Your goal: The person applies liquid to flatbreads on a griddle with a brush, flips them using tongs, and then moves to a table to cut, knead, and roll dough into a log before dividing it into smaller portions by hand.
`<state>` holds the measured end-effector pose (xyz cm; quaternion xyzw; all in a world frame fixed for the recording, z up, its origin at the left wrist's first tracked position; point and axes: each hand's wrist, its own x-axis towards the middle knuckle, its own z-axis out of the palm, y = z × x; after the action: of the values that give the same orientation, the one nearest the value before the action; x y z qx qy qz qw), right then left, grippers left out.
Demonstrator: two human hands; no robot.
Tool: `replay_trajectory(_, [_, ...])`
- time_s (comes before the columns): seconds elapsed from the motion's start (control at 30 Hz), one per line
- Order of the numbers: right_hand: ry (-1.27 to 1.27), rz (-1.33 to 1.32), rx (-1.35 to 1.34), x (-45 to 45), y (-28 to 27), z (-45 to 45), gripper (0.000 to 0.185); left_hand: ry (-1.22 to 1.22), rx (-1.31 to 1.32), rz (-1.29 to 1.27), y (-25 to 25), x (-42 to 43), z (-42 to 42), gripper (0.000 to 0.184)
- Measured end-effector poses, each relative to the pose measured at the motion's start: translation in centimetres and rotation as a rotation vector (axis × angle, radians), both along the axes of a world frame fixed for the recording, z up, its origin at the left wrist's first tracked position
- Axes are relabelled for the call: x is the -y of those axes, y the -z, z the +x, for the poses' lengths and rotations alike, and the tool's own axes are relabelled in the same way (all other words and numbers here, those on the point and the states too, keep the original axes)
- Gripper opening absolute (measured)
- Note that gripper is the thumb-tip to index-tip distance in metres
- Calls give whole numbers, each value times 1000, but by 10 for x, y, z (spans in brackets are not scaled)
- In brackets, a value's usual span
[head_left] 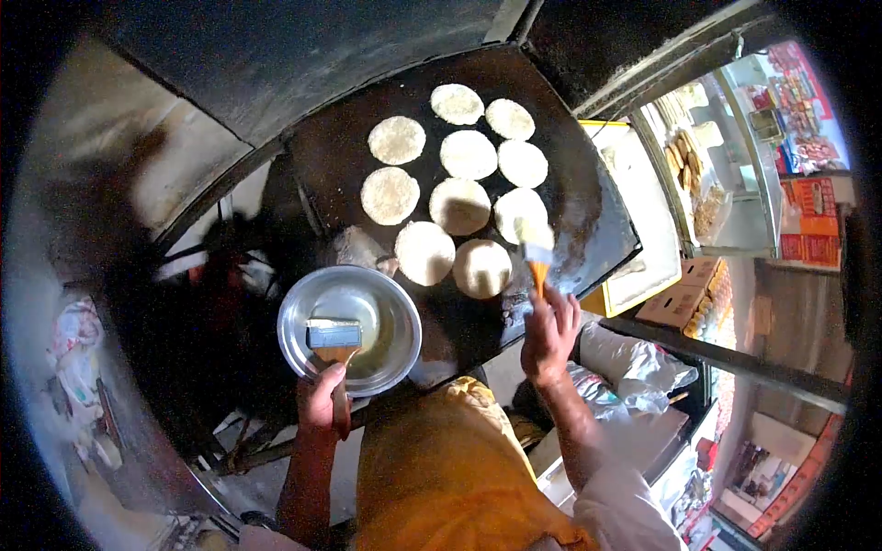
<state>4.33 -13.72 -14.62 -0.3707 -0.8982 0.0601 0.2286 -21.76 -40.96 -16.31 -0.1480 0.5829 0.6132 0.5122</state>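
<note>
My left hand (320,402) is closed at the near rim of a shiny metal bowl (404,312), its thumb over the wooden handle of a wide flat brush (333,336). That brush rests inside the bowl, above a pale yellowish liquid (374,317). In my right hand (551,338) is a second brush (539,262) with an orange handle. Its pale bristles lie at the lower edge of a round flatbread (519,211), blurred. Several more pale flatbreads (469,154) lie on the dark flat griddle (331,129).
A yellow-rimmed tray (675,275) stands right of the griddle. Beyond it, a glass case (735,211) holds baked goods. Plastic bags (634,363) lie near my right forearm. A dark metal hood (276,55) rises behind the griddle. An orange apron (441,477) covers my front.
</note>
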Motion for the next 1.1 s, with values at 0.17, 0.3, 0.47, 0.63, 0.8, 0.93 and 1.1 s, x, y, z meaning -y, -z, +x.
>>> replay_trajectory(0.17, [-18, -103, -59, -30, 10, -21, 31, -32, -5, 188, 3, -10, 1, 45])
replay_trajectory(0.3, [-273, -226, -419, 29, -31, -24, 40, -23, 189, 110, -15, -12, 13, 44])
replay_trajectory(0.47, [-716, -289, -146, 110, -95, -29, 36, 48, 178, 110, -24, 8, 41, 27])
replay_trajectory(0.63, [-782, -241, 202, 168, -72, -2, 46, -130, 119, 133, -46, 41, 88, 19])
replay_trajectory(0.8, [-733, -268, 10, 251, -93, 30, 77, -330, 186, 314, -35, 139, 123, 27])
replay_trajectory(0.93, [-618, -348, -16, 314, -53, 86, 79, -418, 104, 477, -21, 243, 125, 38])
replay_trajectory(1.1, [-332, -778, 296, 364, 56, 197, 64, -148, -1026, 513, -13, 372, 94, 52])
